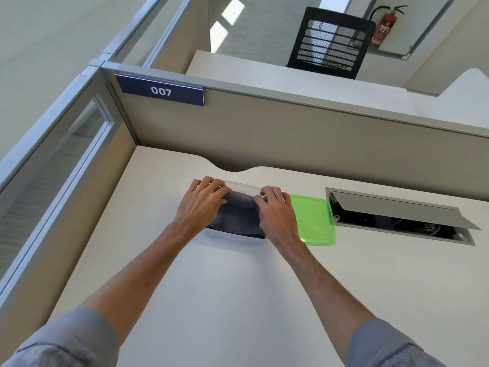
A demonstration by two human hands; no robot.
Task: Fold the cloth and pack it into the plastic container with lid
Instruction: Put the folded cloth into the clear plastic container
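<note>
A folded dark blue-grey cloth lies inside a clear plastic container on the desk. My left hand presses down on the cloth's left side, fingers curled over its far edge. On the cloth's right side rests my right hand, fingers bent onto the fabric by the container's far rim. A translucent green lid lies flat on the desk, just right of the container and partly under my right wrist.
An open cable hatch with a raised grey flap sits in the desk to the right of the lid. Beige partition walls close the desk at the back and left. Bare desk surface stretches toward me.
</note>
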